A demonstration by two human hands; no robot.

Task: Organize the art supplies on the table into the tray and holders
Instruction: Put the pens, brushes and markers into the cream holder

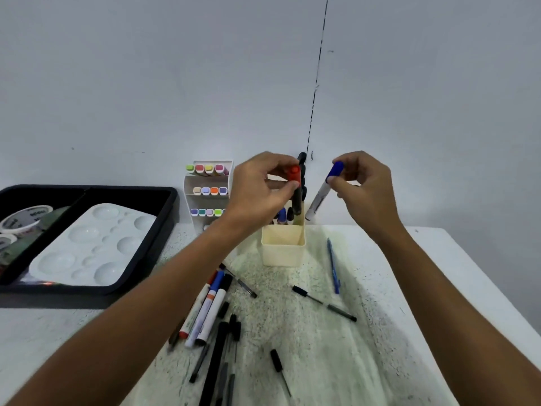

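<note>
My left hand [263,189] pinches a red-capped marker [295,186] upright over the cream holder [282,249], which has several markers standing in it. My right hand [366,186] pinches a blue-capped white marker [323,190] by its cap, tilted, just right of the holder. A pile of markers and pens [210,312] lies on the table in front. A blue pen [333,265] and black pens [323,303] lie to the right. The black tray [164,218] at left holds a white palette [87,244] and tape rolls [25,218].
A white tiered rack [208,191] with coloured markers stands at the back by the wall. A loose black cap [276,360] lies near the front. The table's right edge [483,276] runs diagonally. The tabletop is speckled and stained.
</note>
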